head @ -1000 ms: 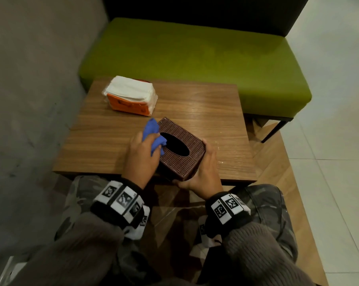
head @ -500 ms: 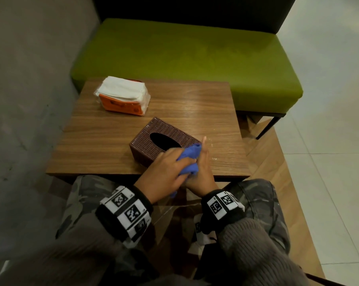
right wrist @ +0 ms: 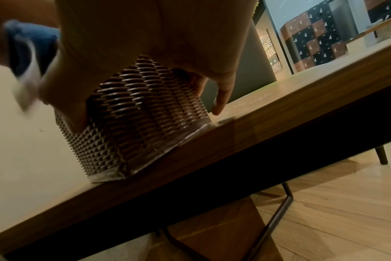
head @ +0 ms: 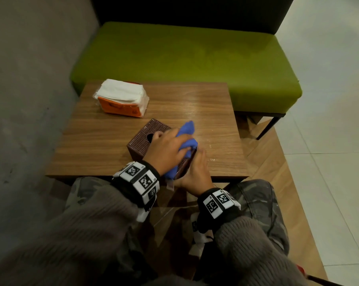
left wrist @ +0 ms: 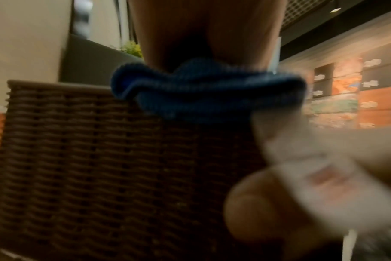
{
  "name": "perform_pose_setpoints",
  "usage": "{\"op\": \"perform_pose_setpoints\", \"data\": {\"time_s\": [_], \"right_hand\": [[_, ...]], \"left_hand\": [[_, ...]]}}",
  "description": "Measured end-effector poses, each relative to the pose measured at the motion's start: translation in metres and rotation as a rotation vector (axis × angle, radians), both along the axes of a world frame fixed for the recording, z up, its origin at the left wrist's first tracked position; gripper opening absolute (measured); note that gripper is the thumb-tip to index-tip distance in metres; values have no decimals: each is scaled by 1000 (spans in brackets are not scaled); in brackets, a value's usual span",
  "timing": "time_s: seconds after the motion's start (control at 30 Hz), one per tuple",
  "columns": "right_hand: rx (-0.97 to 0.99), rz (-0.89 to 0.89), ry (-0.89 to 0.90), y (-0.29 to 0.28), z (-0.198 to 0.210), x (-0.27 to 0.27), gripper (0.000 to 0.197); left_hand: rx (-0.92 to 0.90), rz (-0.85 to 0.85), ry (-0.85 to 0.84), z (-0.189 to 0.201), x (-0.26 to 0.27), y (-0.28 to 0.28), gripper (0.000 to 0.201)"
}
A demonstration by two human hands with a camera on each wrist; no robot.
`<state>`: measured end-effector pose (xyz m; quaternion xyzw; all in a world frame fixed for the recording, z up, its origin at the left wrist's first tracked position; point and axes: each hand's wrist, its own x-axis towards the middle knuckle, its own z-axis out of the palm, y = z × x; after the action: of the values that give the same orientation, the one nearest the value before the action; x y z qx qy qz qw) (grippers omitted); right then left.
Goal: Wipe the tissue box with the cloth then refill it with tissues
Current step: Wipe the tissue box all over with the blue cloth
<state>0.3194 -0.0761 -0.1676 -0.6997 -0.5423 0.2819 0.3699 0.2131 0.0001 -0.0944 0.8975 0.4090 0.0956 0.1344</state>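
- The tissue box, brown and woven in texture, stands on the wooden surface at its near edge, turned at an angle to that edge.
- The oval slot in the top of the box is partly covered by the left hand.
- The left hand's grip is closed round a bunched blue cloth, which it presses onto the top of the box at the right-hand end.
- Part of the cloth sticks up past the fingers on the far side; another fold hangs below the palm against the near side of the box.
- In the left wrist view the cloth lies over the box's upper rim, with the woven wall below it.
- The right hand holds the near right corner of the box. Its fingers are curled against the right side and its thumb lies on the near side.
- In the right wrist view a fingertip touches the surface just beside the box.
- A pack of white tissues in an orange wrapper lies at the far left of the surface, well apart from the box.
- A green bench stands behind the surface.
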Motion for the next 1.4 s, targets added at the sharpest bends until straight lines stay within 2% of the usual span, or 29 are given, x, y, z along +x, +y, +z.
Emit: {"op": "perform_pose_setpoints", "data": {"time_s": [0.1,0.23,0.37,0.53,0.83,1.0,1.07,1.17,1.23,1.3,1.33,1.4], "right_hand": [[10,-29,4,-1,6,-2,131],[4,-27,10,0,4,-2,131],[0,-19,11,0,4,0,133],[-4,2,-16,0,4,1,133],[0,42,-15,2,2,3,133],[19,28,10,2,2,-2,130],[17,31,6,2,1,-2,129],[-24,79,-30,1,0,-1,117],[-21,94,-36,-1,1,-2,106],[-2,73,-22,0,2,-3,120],[7,57,-17,1,2,-2,128],[5,31,-16,3,1,-2,132]], "left_hand": [[13,218,-2,0,-6,26,36],[6,343,-33,3,-18,42,35],[-5,391,-95,-2,-18,44,34],[-19,438,-85,-1,-25,47,33],[29,435,-215,-12,-68,15,31],[-38,493,-266,-5,-40,33,27],[-78,395,-229,-3,-23,32,28],[-152,-24,-190,-4,3,-7,33],[-145,-183,-190,-5,8,-24,34],[-147,-91,-216,-5,4,-9,32],[-138,12,-219,-7,0,4,32],[-95,230,-244,-10,-13,28,32]]}}
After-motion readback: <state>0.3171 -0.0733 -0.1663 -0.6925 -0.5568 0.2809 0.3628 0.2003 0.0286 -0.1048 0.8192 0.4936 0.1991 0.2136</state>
